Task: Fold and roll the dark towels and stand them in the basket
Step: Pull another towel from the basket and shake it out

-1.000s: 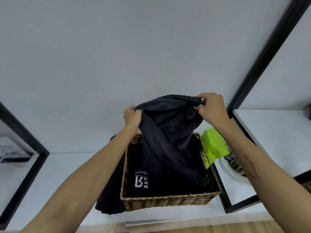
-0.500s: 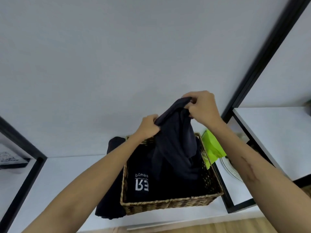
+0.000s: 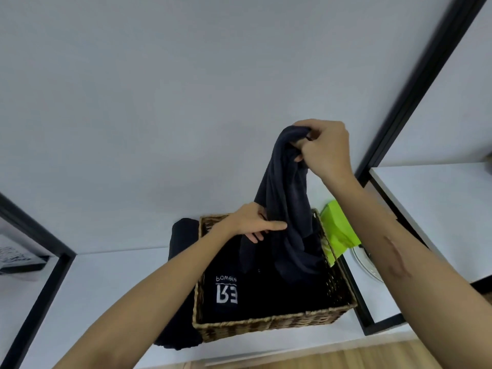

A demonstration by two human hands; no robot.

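While the right hand pinches a dark navy cloth towel aloft over the rectangular woven wicker basket, the left hand slides loosely curled fingers down it (apparently finding an edge to fold).

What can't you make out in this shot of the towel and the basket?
Head view:
- Right hand fingertips: buried in the bunched towel.
- Basket floor: covered by dark printed cloth.
- Dark cloth left of the basket: partly behind the left arm.
- Plate: mostly behind the right forearm.
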